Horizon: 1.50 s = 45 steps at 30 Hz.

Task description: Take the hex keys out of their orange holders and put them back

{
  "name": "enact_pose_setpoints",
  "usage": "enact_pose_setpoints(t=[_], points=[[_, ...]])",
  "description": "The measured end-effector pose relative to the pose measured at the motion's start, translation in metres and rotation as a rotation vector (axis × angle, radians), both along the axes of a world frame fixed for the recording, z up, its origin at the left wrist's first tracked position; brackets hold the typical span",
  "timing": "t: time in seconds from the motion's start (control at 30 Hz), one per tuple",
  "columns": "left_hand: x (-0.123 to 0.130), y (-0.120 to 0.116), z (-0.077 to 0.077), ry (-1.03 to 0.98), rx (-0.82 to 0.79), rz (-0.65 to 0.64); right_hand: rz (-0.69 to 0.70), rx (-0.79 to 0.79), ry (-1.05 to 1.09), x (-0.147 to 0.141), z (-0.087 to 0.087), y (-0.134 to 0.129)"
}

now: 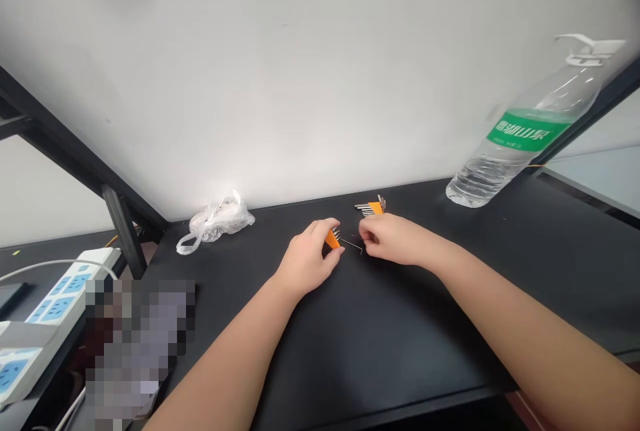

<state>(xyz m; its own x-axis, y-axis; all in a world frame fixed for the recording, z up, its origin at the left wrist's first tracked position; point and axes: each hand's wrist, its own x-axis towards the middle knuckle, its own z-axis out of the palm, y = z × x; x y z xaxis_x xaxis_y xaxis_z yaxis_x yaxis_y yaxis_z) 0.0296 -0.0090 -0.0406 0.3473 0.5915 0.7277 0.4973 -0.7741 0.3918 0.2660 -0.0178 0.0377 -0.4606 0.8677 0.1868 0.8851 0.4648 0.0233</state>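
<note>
My left hand (310, 254) is wrapped round an orange hex key holder (331, 240), with the ends of several hex keys poking out of its top. One thin L-shaped hex key (353, 244) reaches from beside that holder toward my right hand; whether it sits in the holder or lies on the table I cannot tell. My right hand (387, 238) is closed, its fingertips curled close to the bent end of this key, and what they hold, if anything, is hidden. Just behind the right hand lies a second orange hex key holder (375, 208) with several keys in it.
A large water bottle (510, 138) with a green label stands at the back right of the black table (380, 338). A clear plastic bag (220, 221) lies by the wall at the back left. A white power strip (60, 304) is beyond the left edge.
</note>
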Motion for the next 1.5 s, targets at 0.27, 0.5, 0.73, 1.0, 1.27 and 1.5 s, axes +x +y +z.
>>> enact_pose_setpoints(t=[0.27, 0.5, 0.73, 1.0, 1.27, 1.5], points=[[0.0, 0.001, 0.0, 0.0, -0.005, -0.015, 0.265, 0.056, 0.133, -0.01, 0.002, -0.01], [0.001, 0.001, 0.0, 0.002, 0.011, 0.004, 0.28, 0.073, 0.081, -0.005, 0.0, -0.009], [0.001, 0.001, -0.001, 0.055, 0.019, 0.025, 0.315, 0.145, 0.004, -0.002, -0.001, -0.015], [0.0, -0.002, 0.0, 0.165, 0.051, 0.024, 0.372, 0.139, 0.054, -0.003, -0.002, -0.014], [0.001, -0.006, 0.005, 0.149, 0.007, -0.023, 0.374, 0.027, 0.176, -0.02, -0.002, -0.02], [0.0, -0.001, 0.004, 0.062, 0.014, -0.035, 0.259, -0.108, 0.495, -0.015, -0.01, -0.005]])
